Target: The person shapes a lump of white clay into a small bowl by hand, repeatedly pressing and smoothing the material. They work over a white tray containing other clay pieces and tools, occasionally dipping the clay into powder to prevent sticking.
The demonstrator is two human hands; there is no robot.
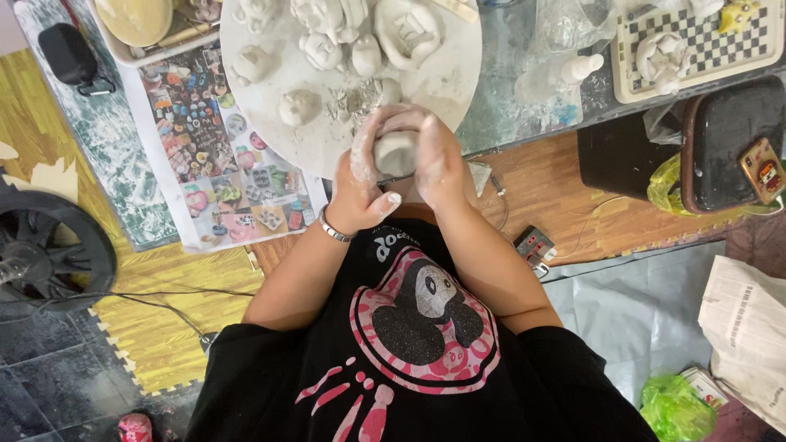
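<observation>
Wooden flooring and yellow foam mats fill the background, with a round white work board (446, 82) set at the upper centre of the frame. A lump of grey clay (396, 152) is held just below that board's lower edge, at the centre of the frame, and is cupped between both hands. The left hand (362, 182) is closed around the lump's left side, its thumb pointing right beneath it; the right hand (435, 160) is curled over the top and right side. Both are smeared with pale clay. The lump is judged to be at a rough stage: a rounded mass is seen, with no features cut or added as far as can be told, since most of it is hidden by the fingers.

On the board above, several small clay figures (321, 51) are already formed, and crumbs of clay (354, 100) lie near the hands, so a good part of the modelling appears done. A printed colour sheet (214, 151) of small pictures lies at the left of the board. A checkered tray (737, 41) with further white pieces is seen at the upper right, and a black fan (49, 250) at the left edge
</observation>
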